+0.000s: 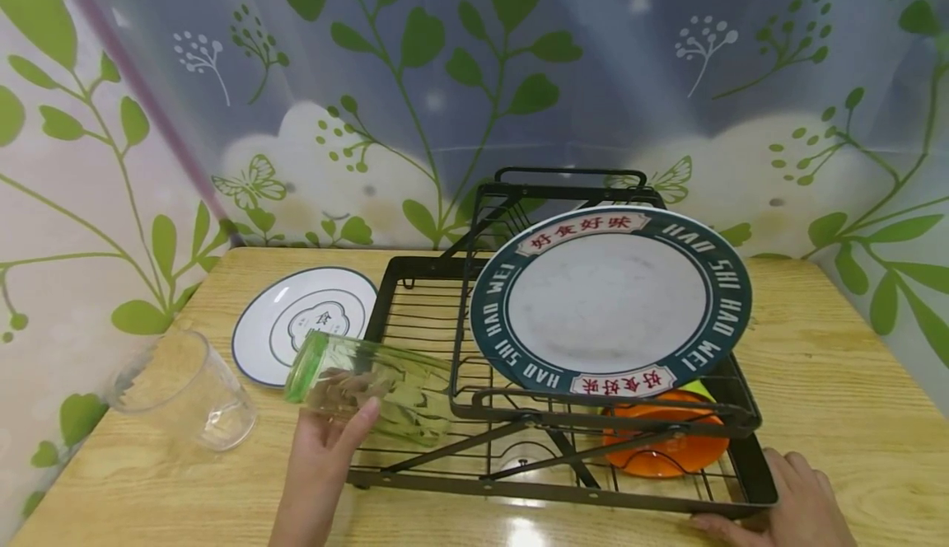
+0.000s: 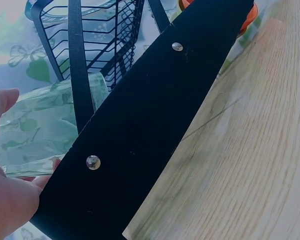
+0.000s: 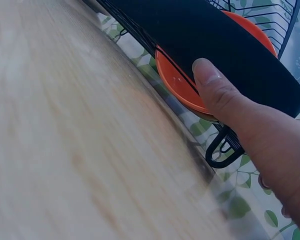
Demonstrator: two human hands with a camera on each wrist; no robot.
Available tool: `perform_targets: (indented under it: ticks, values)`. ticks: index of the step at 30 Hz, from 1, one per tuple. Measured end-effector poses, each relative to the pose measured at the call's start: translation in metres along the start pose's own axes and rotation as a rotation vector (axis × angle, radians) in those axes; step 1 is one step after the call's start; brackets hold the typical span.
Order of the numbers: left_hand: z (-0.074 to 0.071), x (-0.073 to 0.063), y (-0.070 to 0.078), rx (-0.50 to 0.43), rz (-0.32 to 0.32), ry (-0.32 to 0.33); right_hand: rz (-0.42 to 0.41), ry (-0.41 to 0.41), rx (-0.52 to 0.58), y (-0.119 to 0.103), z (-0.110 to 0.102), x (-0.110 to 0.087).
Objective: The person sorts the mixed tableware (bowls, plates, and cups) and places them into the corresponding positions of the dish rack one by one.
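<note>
My left hand (image 1: pixel 319 460) holds a transparent green drinking glass (image 1: pixel 371 386) lying on its side, thumb along its near side. The far end of the glass reaches into the lower tier of a black two-tier dish rack (image 1: pixel 552 493). In the left wrist view, a rack strut crosses in front of the green glass (image 2: pixel 37 132). My right hand (image 1: pixel 804 506) grips the rack's near right corner; its thumb (image 3: pixel 217 87) presses the black side band in the right wrist view, the other fingers mostly hidden. A large teal-rimmed plate (image 1: pixel 608 308) leans on the upper tier.
An orange bowl (image 1: pixel 660 448) sits in the lower tier at right, with something yellow-green behind it. Left of the rack, a white blue-rimmed plate (image 1: pixel 259 324) lies on the wooden table (image 1: pixel 96 506). A clear glass (image 1: pixel 222 419) stands near the table's left edge.
</note>
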State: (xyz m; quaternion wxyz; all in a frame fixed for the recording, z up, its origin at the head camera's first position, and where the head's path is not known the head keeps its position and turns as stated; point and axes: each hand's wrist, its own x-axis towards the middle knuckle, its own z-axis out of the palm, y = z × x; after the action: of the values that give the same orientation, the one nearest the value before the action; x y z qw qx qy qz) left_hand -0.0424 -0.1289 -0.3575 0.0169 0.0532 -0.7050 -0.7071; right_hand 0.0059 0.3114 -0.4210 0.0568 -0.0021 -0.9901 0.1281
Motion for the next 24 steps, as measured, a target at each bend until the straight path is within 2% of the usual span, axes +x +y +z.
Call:
perform_targets:
  ticks: [8,15,20,24]
  values:
    - [0.0021,-0.0010,-0.0005,0.038,-0.027,0.001,-0.017,-0.001,0.011,0.0001,0.0005,0.0000]
    - [0.0048,-0.0014,-0.0034,0.082,-0.011,-0.013,-0.036,-0.006,0.022,0.0004,0.0005,0.0001]
    - [0.0080,-0.0031,-0.0032,0.161,0.027,-0.009,-0.054,0.015,0.029,0.0011,0.0014,0.0000]
    - [0.0097,-0.0032,-0.0052,0.212,0.080,-0.017,-0.086,0.067,0.035,0.0016,0.0036,-0.0003]
